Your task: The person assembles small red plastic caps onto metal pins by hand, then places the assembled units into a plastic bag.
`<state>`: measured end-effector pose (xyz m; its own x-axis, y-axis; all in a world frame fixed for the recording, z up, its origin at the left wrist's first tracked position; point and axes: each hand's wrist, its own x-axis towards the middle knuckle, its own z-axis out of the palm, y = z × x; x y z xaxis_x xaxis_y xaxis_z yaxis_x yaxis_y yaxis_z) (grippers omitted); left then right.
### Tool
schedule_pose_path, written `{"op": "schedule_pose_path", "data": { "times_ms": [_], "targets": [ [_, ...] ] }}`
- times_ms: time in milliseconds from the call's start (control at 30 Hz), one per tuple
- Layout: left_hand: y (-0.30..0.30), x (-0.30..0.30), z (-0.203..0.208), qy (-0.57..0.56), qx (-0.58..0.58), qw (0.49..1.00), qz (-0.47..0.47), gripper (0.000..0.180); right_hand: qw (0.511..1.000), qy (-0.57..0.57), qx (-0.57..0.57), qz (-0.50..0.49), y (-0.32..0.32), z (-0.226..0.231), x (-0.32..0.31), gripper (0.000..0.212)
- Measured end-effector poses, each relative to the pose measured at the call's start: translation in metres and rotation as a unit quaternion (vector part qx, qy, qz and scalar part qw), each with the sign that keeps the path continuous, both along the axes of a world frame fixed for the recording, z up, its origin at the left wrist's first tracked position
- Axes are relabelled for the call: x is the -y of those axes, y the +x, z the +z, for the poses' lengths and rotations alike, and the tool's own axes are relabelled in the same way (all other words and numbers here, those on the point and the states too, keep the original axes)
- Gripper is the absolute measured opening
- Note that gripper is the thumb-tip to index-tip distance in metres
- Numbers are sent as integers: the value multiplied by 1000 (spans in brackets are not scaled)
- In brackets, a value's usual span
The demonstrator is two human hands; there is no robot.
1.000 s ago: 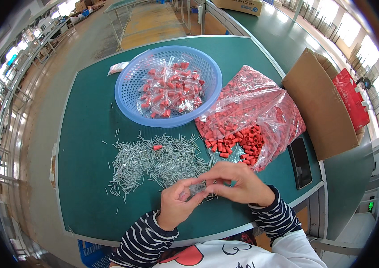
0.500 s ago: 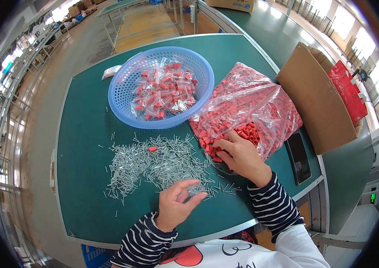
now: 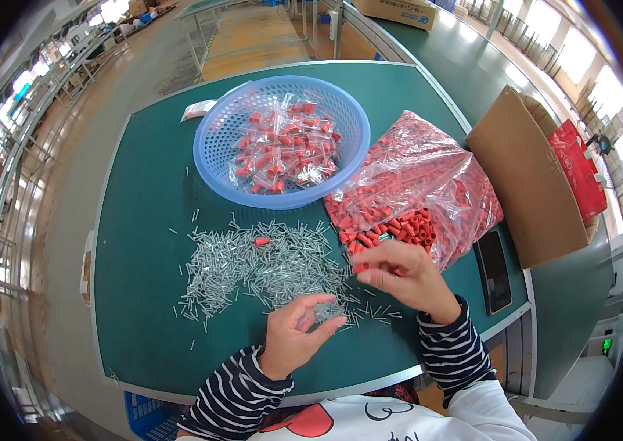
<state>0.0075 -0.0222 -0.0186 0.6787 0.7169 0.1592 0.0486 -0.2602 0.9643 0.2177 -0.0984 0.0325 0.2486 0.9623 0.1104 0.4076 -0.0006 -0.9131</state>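
Left hand (image 3: 291,338) grips small clear bag (image 3: 324,313); screws (image 3: 289,270) strewn on worktop (image 3: 146,184) at hand's 11 o'clock. Right hand (image 3: 412,281) pinches red cap (image 3: 360,268), bag's 1 o'clock; cap-filled sack (image 3: 436,173) at right hand's 12.

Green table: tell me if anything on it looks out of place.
Yes: a single red cap lies by itself on the pile of screws. It looks odd because everything right around it is metal, while many more red caps sit in the large clear bag to the right.
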Motion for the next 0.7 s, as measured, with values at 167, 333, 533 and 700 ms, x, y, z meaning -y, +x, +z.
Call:
{"op": "schedule_pose_path", "data": {
  "times_ms": [167, 333, 533, 700],
  "targets": [
    [1, 0, 0, 9, 3, 1000, -1, 37, 988, 50, -61, 134, -21, 2, 1, 27],
    [1, 1, 0, 22, 14, 1000, 5, 38, 979, -7, -166, 118, -24, 3, 4, 34],
    [3, 2, -1, 27, 13, 999, -17, 38, 913, -65, -384, 122, -25, 7, 8, 33],
    [2, 1, -2, 58, 23, 998, -7, 44, 899, -99, -411, 114, -34, 11, 2, 30]
  ]
}}
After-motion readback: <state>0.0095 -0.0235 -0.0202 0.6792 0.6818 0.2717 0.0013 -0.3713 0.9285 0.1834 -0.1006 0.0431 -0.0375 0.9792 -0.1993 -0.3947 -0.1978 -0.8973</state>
